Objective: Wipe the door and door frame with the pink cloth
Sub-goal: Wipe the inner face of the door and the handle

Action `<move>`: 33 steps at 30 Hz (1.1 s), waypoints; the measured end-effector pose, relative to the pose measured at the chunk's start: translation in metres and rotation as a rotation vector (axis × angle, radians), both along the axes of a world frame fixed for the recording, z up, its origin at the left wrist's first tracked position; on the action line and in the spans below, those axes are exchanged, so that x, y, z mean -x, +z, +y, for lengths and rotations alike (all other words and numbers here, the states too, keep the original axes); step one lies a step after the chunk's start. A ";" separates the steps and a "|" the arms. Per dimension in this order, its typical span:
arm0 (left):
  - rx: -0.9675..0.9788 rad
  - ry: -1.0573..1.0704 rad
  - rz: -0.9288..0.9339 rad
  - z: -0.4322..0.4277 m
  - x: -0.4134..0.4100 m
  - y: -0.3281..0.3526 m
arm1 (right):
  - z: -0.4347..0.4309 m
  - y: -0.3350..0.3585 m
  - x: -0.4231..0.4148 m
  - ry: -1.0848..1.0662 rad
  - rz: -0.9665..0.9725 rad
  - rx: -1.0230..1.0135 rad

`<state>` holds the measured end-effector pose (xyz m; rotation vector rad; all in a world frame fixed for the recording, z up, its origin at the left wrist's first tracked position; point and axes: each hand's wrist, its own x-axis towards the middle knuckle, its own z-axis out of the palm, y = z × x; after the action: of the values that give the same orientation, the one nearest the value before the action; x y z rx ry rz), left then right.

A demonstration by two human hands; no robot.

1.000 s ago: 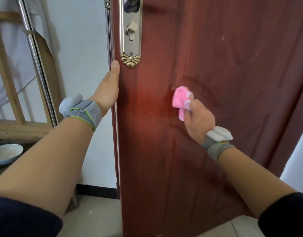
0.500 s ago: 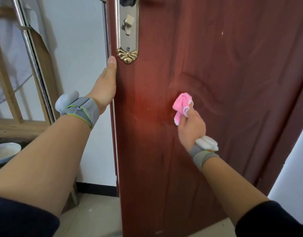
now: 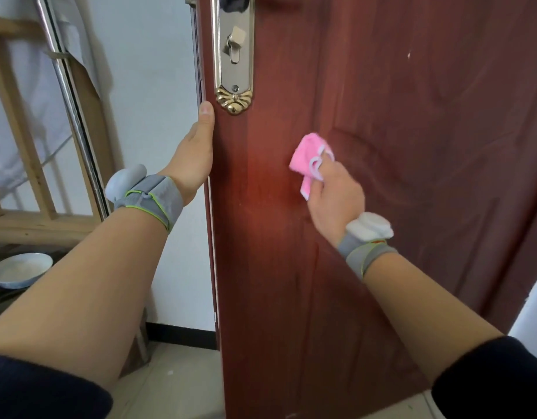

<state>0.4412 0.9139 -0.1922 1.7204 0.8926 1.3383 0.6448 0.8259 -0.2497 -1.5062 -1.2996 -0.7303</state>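
The right hand (image 3: 334, 192) is clenched around the bunched pink cloth (image 3: 309, 160) and presses it flat against the red-brown door (image 3: 412, 146), below and to the right of the brass lock plate (image 3: 234, 55). Over the last second the cloth has travelled only a little: it dipped lower under the lock plate half a second ago and has now come back up and slightly rightward, sitting at the curved edge of the door's embossed panel. That small back-and-forth reads as a scrubbing stroke on one patch, not a long sweep, so most of the door face looks yet to be covered and the door frame has not been touched. The left hand (image 3: 194, 152) has kept its place just below the lock plate, thumb along the door's edge and fingers wrapped behind it out of sight, steadying the door; whether those hidden fingers grip tightly cannot be told. A white bowl (image 3: 20, 269) sits far down-left of the lock plate.
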 end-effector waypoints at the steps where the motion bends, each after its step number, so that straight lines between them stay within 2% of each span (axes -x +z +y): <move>1: 0.001 -0.003 -0.007 0.000 0.000 0.000 | 0.000 -0.010 0.007 0.033 -0.108 0.024; 4: 0.005 0.018 0.000 0.000 -0.002 0.001 | -0.004 -0.053 0.016 0.210 -0.533 0.210; 6: 0.015 0.033 0.018 0.000 -0.001 0.002 | -0.009 -0.051 0.011 0.334 -0.665 0.376; 8: 0.024 0.024 0.021 0.000 0.000 0.003 | -0.008 -0.029 0.006 0.366 -0.592 0.258; 11: 0.026 0.006 0.024 0.002 0.002 0.003 | -0.001 0.020 0.003 0.210 -0.159 0.019; 12: 0.024 -0.001 0.021 0.002 0.002 0.003 | 0.002 0.027 0.005 0.153 -0.084 -0.004; 13: 0.023 -0.003 0.016 0.002 0.003 0.003 | 0.005 0.027 0.009 0.113 -0.107 -0.021; 15: 0.019 -0.007 0.014 0.002 0.002 0.002 | 0.006 0.006 0.017 0.125 -0.346 0.024; 18: 0.020 -0.001 0.015 0.002 0.003 0.001 | 0.002 -0.035 0.016 0.257 -0.736 0.230; 20: 0.014 -0.002 0.025 0.002 0.003 0.001 | -0.002 -0.025 0.010 0.328 -0.829 0.290; 21: 0.003 -0.011 0.031 0.001 0.003 0.001 | -0.003 -0.012 0.011 0.328 -0.805 0.242; 23: -0.005 -0.023 0.038 0.000 0.003 0.002 | -0.004 0.024 0.015 0.265 -0.581 0.075; 25: -0.002 -0.032 0.041 -0.001 0.003 0.003 | -0.001 0.050 0.021 0.177 -0.299 0.034; 26: -0.001 -0.030 0.041 -0.001 0.002 0.002 | 0.001 0.051 0.026 0.145 -0.270 0.030; 27: -0.002 -0.020 0.037 0.000 0.002 0.002 | 0.002 0.045 0.032 0.139 -0.338 0.029; 30: -0.006 0.004 0.027 0.001 0.002 0.001 | 0.001 -0.001 0.036 0.229 -0.707 0.158; 33: 0.004 0.009 0.058 0.001 0.002 0.002 | -0.007 -0.012 0.026 0.318 -0.928 0.464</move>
<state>0.4390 0.9144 -0.1903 1.7616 0.9360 1.2978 0.6183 0.8187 -0.2613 -1.2628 -2.4788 -1.0072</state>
